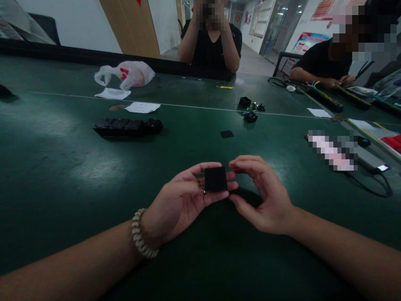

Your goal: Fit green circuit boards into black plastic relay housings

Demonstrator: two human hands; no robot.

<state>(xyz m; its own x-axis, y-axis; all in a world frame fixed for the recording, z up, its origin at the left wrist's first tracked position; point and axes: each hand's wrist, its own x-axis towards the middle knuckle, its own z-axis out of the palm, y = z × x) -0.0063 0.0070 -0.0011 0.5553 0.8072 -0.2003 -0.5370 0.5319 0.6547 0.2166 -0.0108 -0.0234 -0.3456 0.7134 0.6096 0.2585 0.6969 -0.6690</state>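
A small square black box [215,179] rests on the fingers of my left hand [184,196], with the thumb against its left side. My right hand [263,194] is close by on the right, its fingers and thumb apart in a curve and nothing between them. Beyond the hands, a thin black plate [227,133] lies flat on the green table [188,146]. Farther back are an open black box [245,101] and some small black parts with wires [250,115]. What is inside or under the held box is hidden.
A long black row of joined blocks [125,127] lies at left. Behind it are paper slips [143,107] and a white plastic bag [131,74]. At right lie a phone-like device [332,152] and a cable [376,192]. Two people sit across and at the far right.
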